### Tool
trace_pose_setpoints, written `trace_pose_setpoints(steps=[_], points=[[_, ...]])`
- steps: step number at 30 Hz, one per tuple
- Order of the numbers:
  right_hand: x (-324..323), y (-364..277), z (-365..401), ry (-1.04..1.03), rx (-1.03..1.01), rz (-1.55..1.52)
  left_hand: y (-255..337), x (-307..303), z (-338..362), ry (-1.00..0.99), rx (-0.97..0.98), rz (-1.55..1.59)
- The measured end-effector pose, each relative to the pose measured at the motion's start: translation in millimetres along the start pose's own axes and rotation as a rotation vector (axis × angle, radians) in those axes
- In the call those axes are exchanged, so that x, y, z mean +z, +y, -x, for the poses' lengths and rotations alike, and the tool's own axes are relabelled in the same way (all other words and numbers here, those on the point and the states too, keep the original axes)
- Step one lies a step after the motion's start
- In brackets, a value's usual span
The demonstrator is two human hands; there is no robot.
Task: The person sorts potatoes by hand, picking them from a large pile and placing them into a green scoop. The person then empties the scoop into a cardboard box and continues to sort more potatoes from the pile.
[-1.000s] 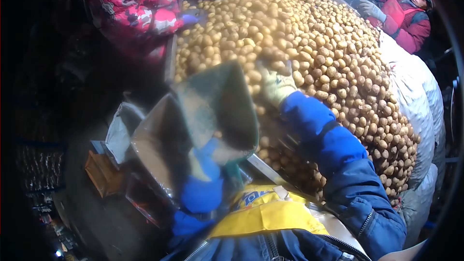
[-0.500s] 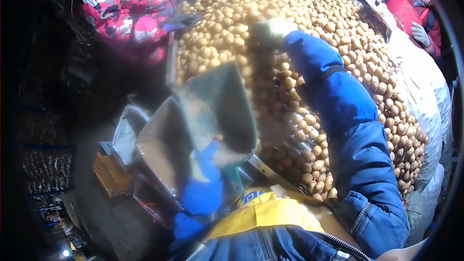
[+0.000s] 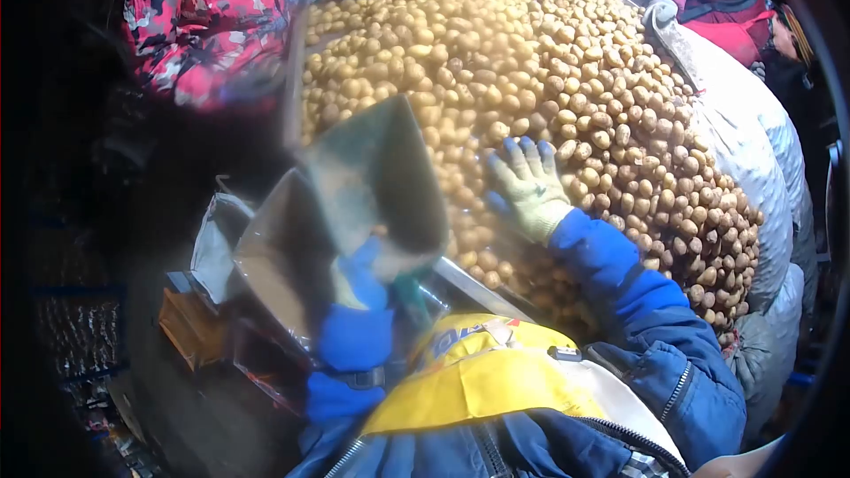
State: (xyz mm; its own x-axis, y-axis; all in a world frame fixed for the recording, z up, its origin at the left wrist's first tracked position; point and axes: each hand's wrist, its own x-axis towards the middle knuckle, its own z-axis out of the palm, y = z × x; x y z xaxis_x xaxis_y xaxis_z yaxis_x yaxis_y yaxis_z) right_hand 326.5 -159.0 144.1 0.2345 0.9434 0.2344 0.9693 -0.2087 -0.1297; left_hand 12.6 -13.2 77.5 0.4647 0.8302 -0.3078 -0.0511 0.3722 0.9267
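Note:
Potatoes [image 3: 496,44] lie in a broad heap on a table with a raised metal edge. My right hand [image 3: 531,186], in a pale glove with blue fingertips, rests on the heap with its fingers spread. A green scoop-like container [image 3: 381,177] stands at the table's near left edge, its wide mouth towards the potatoes. My left hand [image 3: 361,279], gloved in blue and pale yellow, is at the container's lower side, blurred. Its fingers lie against the container, and one small potato-like lump shows just above them.
A co-worker in a pink camouflage jacket [image 3: 212,18] stands at the upper left, a gloved hand near the heap. Another person in red [image 3: 717,0] is at the upper right beside white sacks [image 3: 753,168]. An orange-brown box [image 3: 190,327] sits at lower left.
My right hand has come back from farther up the heap towards my body, and its fingers now show spread. The co-worker in red has bent over. My left hand stays at the green container.

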Motion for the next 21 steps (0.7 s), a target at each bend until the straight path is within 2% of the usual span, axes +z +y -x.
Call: trace_pose_setpoints(steps=[3,7,10,12,17,20,21], points=[[3.6,-17.8,-24.0,0.011,-0.049,-0.117,6.4,10.4,7.9,-0.043,0.031,0.239],[22.8,-18.2,-73.6,-0.051,-0.099,-0.246,16.1,17.3,12.2,0.076,-0.119,0.093],[30.4,-18.7,-43.6,-0.028,-0.113,-0.161,25.2,18.1,8.3,0.123,-0.137,0.092],[5.0,-22.2,-10.8,-0.113,-0.121,-0.245,-5.9,3.8,-4.8,0.117,-0.132,0.146],[-43.1,-5.6,31.3,-0.371,-0.190,-0.324,14.7,19.1,6.4,0.079,-0.112,0.238],[-67.0,-8.1,17.1,-0.537,0.010,-0.536,12.3,17.4,3.3,0.073,-0.143,0.270],[-55.7,-4.5,15.4,-0.303,-0.036,-0.521,11.8,15.9,2.5,0.067,-0.157,0.278]])
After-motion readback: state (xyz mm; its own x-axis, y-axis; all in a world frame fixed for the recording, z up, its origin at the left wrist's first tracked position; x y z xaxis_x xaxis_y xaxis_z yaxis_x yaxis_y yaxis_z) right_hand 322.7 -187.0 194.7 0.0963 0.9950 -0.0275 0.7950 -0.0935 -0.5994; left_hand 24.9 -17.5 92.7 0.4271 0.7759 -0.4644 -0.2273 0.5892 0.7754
